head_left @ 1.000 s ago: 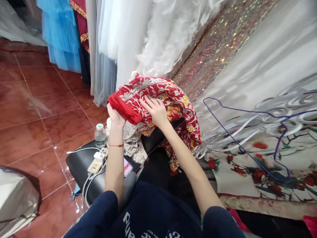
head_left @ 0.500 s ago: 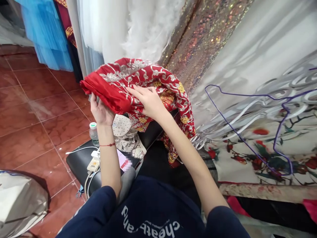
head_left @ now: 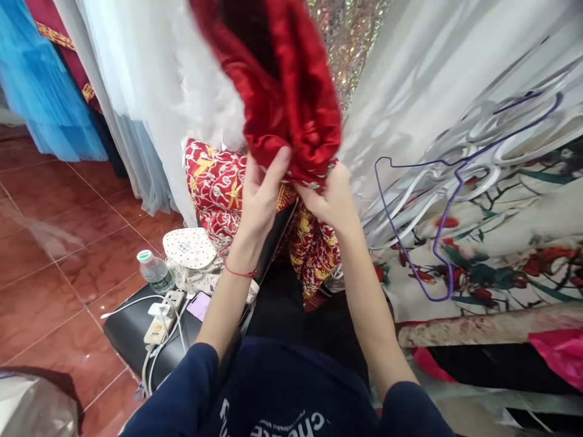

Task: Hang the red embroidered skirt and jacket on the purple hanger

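Your left hand pinches the red garment between thumb and fingers, and your right hand grips it opposite, fingers partly hidden by cloth. You have its plain red part raised before you, embroidered folds below, while a bottle stands on the black padded seat to the left.

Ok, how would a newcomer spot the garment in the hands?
Find the white feathery fabric left of top centre. In front of it, the left hand and right hand hold a red garment. Silver-and-gold embroidery sets it apart from that white fabric.
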A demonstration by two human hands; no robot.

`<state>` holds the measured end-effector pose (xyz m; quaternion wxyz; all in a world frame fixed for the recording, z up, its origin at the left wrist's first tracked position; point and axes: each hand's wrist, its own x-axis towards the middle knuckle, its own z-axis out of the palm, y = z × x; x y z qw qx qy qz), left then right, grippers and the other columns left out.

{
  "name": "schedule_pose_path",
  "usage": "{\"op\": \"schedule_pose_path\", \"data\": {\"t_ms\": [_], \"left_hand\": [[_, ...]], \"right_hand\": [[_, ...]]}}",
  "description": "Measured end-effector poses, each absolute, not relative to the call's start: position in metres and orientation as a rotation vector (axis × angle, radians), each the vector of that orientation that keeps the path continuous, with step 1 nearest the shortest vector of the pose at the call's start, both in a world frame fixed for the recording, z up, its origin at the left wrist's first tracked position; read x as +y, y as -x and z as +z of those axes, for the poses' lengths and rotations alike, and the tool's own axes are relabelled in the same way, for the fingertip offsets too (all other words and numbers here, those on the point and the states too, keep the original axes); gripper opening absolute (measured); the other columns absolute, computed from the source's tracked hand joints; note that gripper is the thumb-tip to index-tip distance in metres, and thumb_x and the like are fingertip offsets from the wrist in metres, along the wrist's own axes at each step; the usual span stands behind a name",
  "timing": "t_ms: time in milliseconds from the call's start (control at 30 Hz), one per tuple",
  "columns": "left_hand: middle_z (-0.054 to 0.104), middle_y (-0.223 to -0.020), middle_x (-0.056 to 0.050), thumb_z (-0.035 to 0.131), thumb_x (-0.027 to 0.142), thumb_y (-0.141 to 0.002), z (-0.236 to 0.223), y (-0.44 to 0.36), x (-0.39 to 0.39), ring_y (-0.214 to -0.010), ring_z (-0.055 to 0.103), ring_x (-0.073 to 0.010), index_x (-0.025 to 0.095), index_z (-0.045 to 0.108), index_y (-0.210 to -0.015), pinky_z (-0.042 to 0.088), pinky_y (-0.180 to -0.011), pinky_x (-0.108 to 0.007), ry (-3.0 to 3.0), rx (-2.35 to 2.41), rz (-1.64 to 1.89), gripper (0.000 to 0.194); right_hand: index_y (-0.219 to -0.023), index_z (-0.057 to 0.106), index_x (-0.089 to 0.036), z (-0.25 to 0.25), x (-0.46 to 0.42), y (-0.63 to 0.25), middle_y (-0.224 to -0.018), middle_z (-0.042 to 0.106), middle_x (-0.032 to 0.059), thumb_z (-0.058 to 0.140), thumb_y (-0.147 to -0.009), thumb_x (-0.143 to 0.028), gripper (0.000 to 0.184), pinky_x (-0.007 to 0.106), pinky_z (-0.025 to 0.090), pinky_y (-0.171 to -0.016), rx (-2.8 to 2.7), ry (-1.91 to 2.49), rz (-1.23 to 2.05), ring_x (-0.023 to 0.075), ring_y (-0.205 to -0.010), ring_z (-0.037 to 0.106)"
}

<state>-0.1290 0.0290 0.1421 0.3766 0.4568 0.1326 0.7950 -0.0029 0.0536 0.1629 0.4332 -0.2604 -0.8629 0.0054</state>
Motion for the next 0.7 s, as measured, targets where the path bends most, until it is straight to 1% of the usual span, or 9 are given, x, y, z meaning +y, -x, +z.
{"op": "schedule_pose_path", "data": {"t_ms": [100, 200, 300, 367, 400, 467, 567, 633, 700], "left_hand": [[0.069, -0.124, 0.001, 0.063, 0.048, -0.093, 0.15, 0.087, 0.036, -0.131, 0.059, -0.0247, 0.024, 0.066, -0.116, 0.048, -0.114, -0.045, -1.189, 0.377, 1.903, 0.033], [0.071, -0.12, -0.001, 0.058, 0.035, -0.096, 0.133, 0.056, 0.04, -0.125, 0.063, -0.022, 0.021, 0.067, -0.111, 0.049, -0.111, -0.04, -1.15, 0.477, 1.809, 0.023], [0.073, -0.112, -0.004, 0.059, 0.028, -0.091, 0.1, 0.035, 0.051, -0.112, 0.066, -0.0194, 0.019, 0.068, -0.103, 0.05, -0.103, -0.032, -1.037, 0.606, 1.729, 0.017], [0.073, -0.106, -0.004, 0.06, 0.027, -0.087, 0.081, 0.024, 0.062, -0.102, 0.067, -0.0174, 0.019, 0.067, -0.101, 0.051, -0.095, -0.028, -0.922, 0.667, 1.681, 0.017], [0.072, -0.102, -0.003, 0.06, 0.026, -0.086, 0.074, 0.019, 0.067, -0.097, 0.066, -0.0163, 0.019, 0.067, -0.099, 0.051, -0.091, -0.027, -0.885, 0.681, 1.668, 0.016], [0.07, -0.093, -0.001, 0.061, 0.026, -0.085, 0.066, 0.007, 0.073, -0.086, 0.064, -0.0137, 0.019, 0.066, -0.094, 0.05, -0.084, -0.024, -0.877, 0.685, 1.661, 0.013], [0.061, -0.079, 0.002, 0.061, 0.027, -0.086, 0.065, -0.008, 0.077, -0.071, 0.055, -0.0106, 0.019, 0.062, -0.085, 0.046, -0.072, -0.021, -1.027, 0.686, 1.637, 0.009], [0.057, -0.074, 0.002, 0.06, 0.029, -0.087, 0.068, -0.015, 0.082, -0.066, 0.05, -0.01, 0.019, 0.061, -0.083, 0.043, -0.066, -0.021, -1.148, 0.72, 1.618, 0.011], [0.056, -0.073, 0.002, 0.06, 0.032, -0.087, 0.07, -0.018, 0.094, -0.065, 0.048, -0.0104, 0.019, 0.061, -0.083, 0.042, -0.065, -0.022, -1.233, 0.773, 1.633, 0.014]], "right_hand": [[-0.117, 0.065, -0.021, 0.152, 0.051, -0.036, -0.114, 0.072, 0.0121, 0.06, -0.09, -0.035, 0.031, 0.049, 0.053, -0.104, -1.966, 0.725, 0.019, 0.0283, -0.11, 0.067], [-0.113, 0.063, -0.02, 0.132, 0.039, -0.066, -0.111, 0.071, 0.0115, 0.073, -0.082, -0.041, 0.039, 0.048, 0.055, -0.101, -1.82, 0.808, 0.064, 0.0277, -0.107, 0.068], [-0.101, 0.059, -0.022, 0.117, 0.02, -0.089, -0.087, 0.069, 0.0028, 0.073, -0.085, -0.043, 0.03, 0.034, 0.059, -0.074, -1.687, 0.88, 0.218, 0.0182, -0.077, 0.069], [-0.09, 0.055, -0.023, 0.111, 0.007, -0.104, -0.066, 0.06, -0.0049, 0.063, -0.094, -0.039, 0.019, 0.025, 0.052, -0.059, -1.633, 0.95, 0.269, 0.0115, -0.056, 0.059], [-0.087, 0.053, -0.023, 0.107, 0.002, -0.11, -0.061, 0.057, -0.0065, 0.058, -0.097, -0.037, 0.018, 0.024, 0.05, -0.056, -1.623, 1.004, 0.246, 0.0098, -0.051, 0.055], [-0.088, 0.054, -0.022, 0.097, -0.008, -0.122, -0.068, 0.06, -0.0045, 0.055, -0.099, -0.033, 0.015, 0.022, 0.049, -0.058, -1.639, 1.114, 0.132, 0.0093, -0.055, 0.057], [-0.101, 0.057, -0.021, 0.073, -0.021, -0.135, -0.091, 0.067, 0.0033, 0.056, -0.098, -0.032, 0.011, 0.024, 0.054, -0.063, -1.71, 1.214, -0.03, 0.0127, -0.074, 0.066], [-0.107, 0.059, -0.019, 0.056, -0.03, -0.141, -0.102, 0.069, 0.0083, 0.058, -0.096, -0.031, 0.015, 0.03, 0.057, -0.077, -1.777, 1.282, -0.21, 0.0183, -0.09, 0.069], [-0.111, 0.062, -0.017, 0.043, -0.037, -0.148, -0.11, 0.071, 0.0127, 0.059, -0.096, -0.028, 0.019, 0.04, 0.053, -0.095, -1.845, 1.366, -0.438, 0.0247, -0.109, 0.067]]}}
